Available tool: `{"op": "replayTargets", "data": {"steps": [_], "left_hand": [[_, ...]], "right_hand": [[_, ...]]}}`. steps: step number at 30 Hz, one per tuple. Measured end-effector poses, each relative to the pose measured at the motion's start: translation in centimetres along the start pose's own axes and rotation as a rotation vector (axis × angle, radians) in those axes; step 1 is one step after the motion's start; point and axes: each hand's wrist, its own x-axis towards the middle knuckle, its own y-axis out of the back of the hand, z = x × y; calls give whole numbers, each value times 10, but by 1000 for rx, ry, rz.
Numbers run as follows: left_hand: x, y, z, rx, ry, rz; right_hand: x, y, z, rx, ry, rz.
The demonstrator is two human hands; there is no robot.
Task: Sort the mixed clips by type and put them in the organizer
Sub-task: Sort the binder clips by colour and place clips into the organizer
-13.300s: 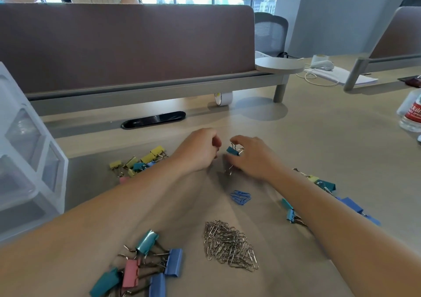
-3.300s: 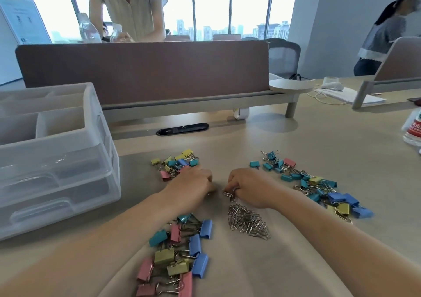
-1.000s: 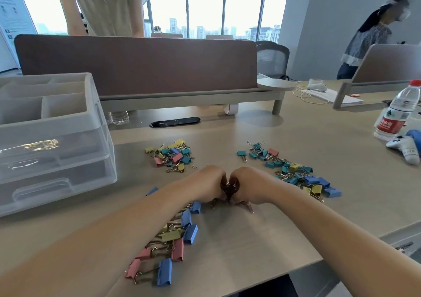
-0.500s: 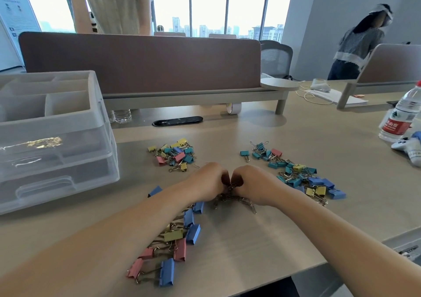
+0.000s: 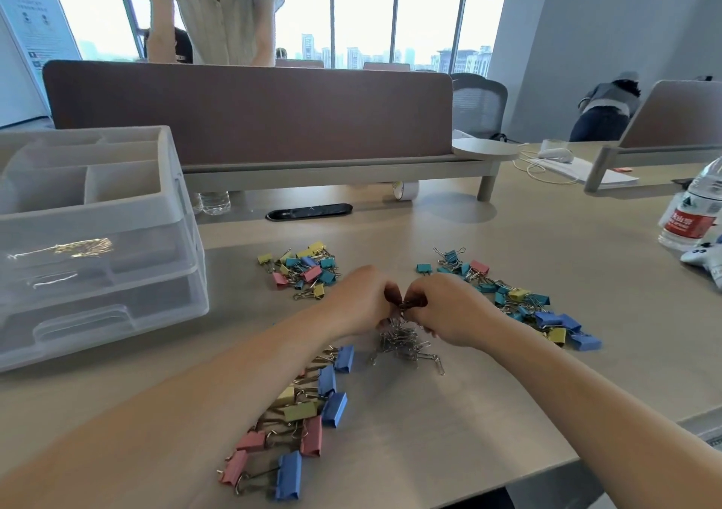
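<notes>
My left hand (image 5: 361,299) and my right hand (image 5: 449,309) meet at the middle of the desk, fingers curled round a bunch of silver paper clips (image 5: 404,342). Some clips hang from my fingers, others trail on the desk below. Large binder clips (image 5: 302,420) in pink, blue and yellow lie near my left forearm. Small coloured binder clips (image 5: 302,270) sit in a heap behind my left hand. Medium binder clips (image 5: 519,301) spread out to the right. The clear plastic organizer (image 5: 97,235) stands at the left, with gold clips visible in its upper drawer.
A brown desk divider (image 5: 250,112) runs across the back, with a person standing behind it. A tape roll (image 5: 404,189) lies under its shelf. A water bottle (image 5: 693,211) and a white controller (image 5: 707,260) are at the right edge. Another person bends over far right.
My hands have lifted slightly with the paper clips gathered between them, so more clips now hang and trail below. The binder clip heaps have not moved.
</notes>
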Motion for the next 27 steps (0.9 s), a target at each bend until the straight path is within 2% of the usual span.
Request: {"op": "replayTargets", "data": {"steps": [10,18,23,27], "left_hand": [[1,-7,-6,56,59,26],[-4,-1,-6,-40,42,9],[-16,39,4,-95,-14,77],[-36,90,7,-23,-38,185]], "right_hand": [[-1,-9,-2,44,-25,-29],[-3,-2,-9,22,-27,-31],[-1,34,-37,10,14,2],[9,65,-80,-54,98,58]]}}
